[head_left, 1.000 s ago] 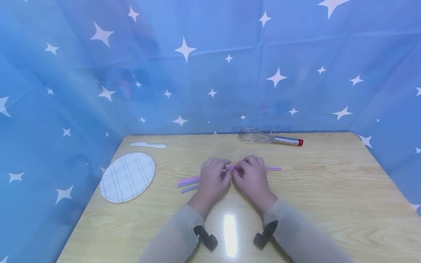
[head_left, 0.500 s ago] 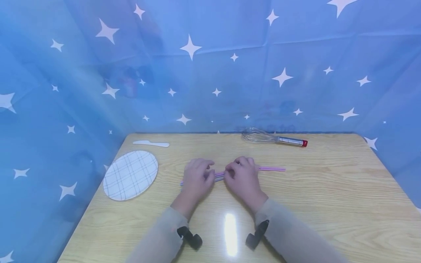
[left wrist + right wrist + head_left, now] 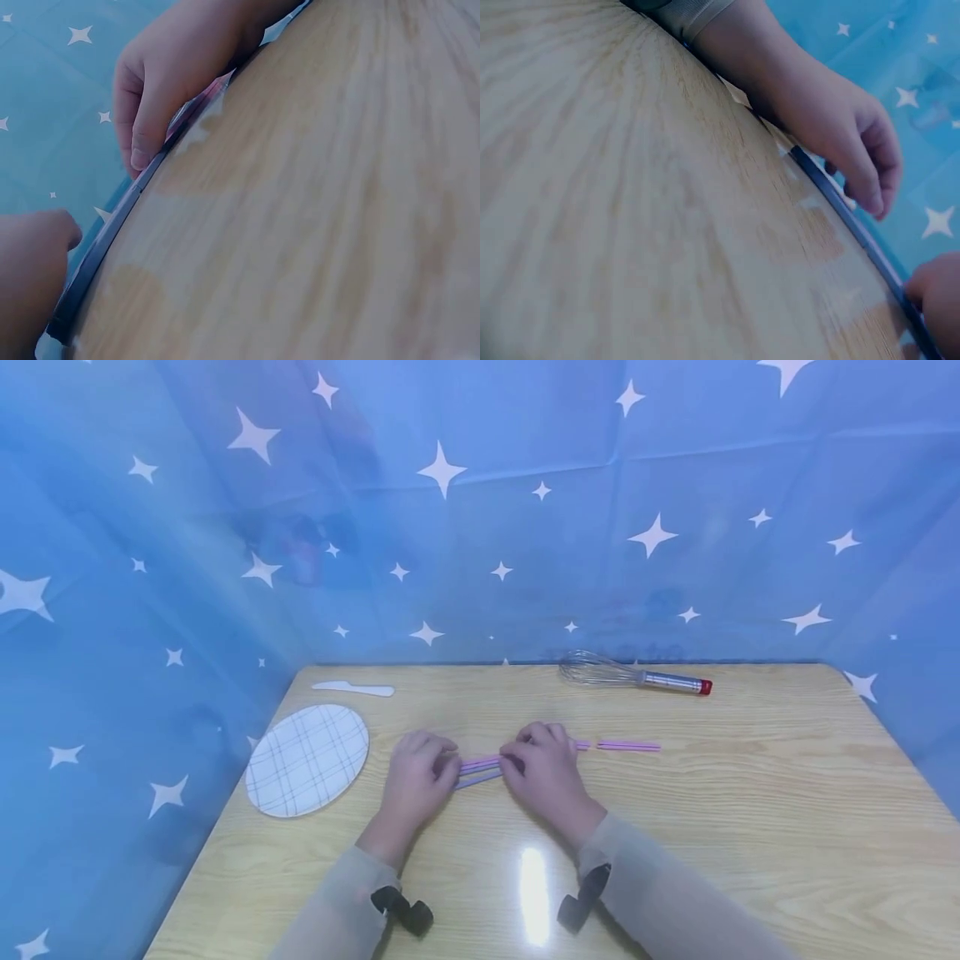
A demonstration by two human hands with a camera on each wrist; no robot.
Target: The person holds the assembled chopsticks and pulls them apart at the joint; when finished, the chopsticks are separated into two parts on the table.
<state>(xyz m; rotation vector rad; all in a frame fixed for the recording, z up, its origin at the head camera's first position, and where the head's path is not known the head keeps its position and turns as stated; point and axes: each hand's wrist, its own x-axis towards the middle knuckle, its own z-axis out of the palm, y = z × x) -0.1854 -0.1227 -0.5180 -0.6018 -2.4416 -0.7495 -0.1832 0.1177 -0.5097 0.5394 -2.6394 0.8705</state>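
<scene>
Slender pink and blue-grey chopsticks (image 3: 480, 770) lie side by side on the wooden table. My left hand (image 3: 412, 781) covers their left ends, thumb and fingers curled round them. Over their right part, my right hand (image 3: 543, 768) pinches them between thumb and fingertips. A pink pair of chopsticks (image 3: 628, 746) sticks out to the right beyond that hand. From the left wrist, a blue-grey chopstick (image 3: 105, 236) runs under the right hand's fingertips, pink ones behind it. The right wrist view shows this chopstick's square end (image 3: 799, 155) near my left hand (image 3: 832, 124).
A white checked oval plate (image 3: 307, 762) lies at the left, with a white plastic knife (image 3: 352, 688) behind it. Near the back edge rests a wire whisk (image 3: 633, 677) with a red-tipped metal handle. Blue star-patterned cloth (image 3: 487, 510) hangs behind the table (image 3: 787, 793).
My hands have moved apart: the left has slid leftward along the chopsticks to their left ends, and the right has shifted a little left. The chopsticks between them now show.
</scene>
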